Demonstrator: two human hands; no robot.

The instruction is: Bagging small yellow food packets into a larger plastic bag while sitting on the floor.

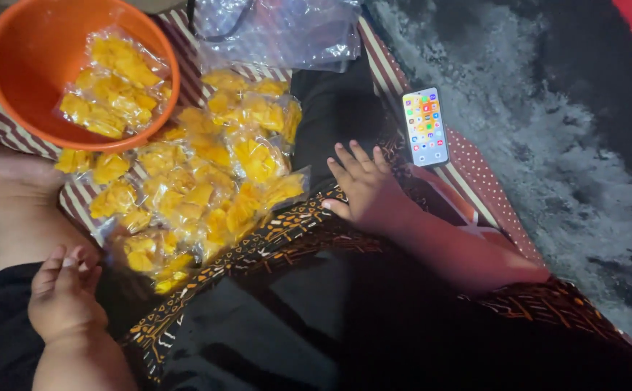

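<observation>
On the striped cloth (185, 29) lie a dozen-odd clear packets of yellow pieces (207, 181), one orange bowl (11, 65) and one phone (425, 127); left hand (64, 300) curled empty, right hand (366, 190) spread, holding nothing

The right hand (365, 190) rests palm down with fingers spread on the patterned dark cloth (272, 239) over the lap, just beside a heap of small clear packets of yellow snack pieces (207, 181), holding nothing. The left hand (62, 293) lies loosely curled at the lower left, near the edge of the heap; whether it grips anything is hard to tell. More packets fill an orange bowl (11, 65) at the upper left, an empty clear plastic bag (279, 29) lies above the heap, and a lit phone (425, 127) sits on the striped mat (384, 65) just beyond the right fingertips.
</observation>
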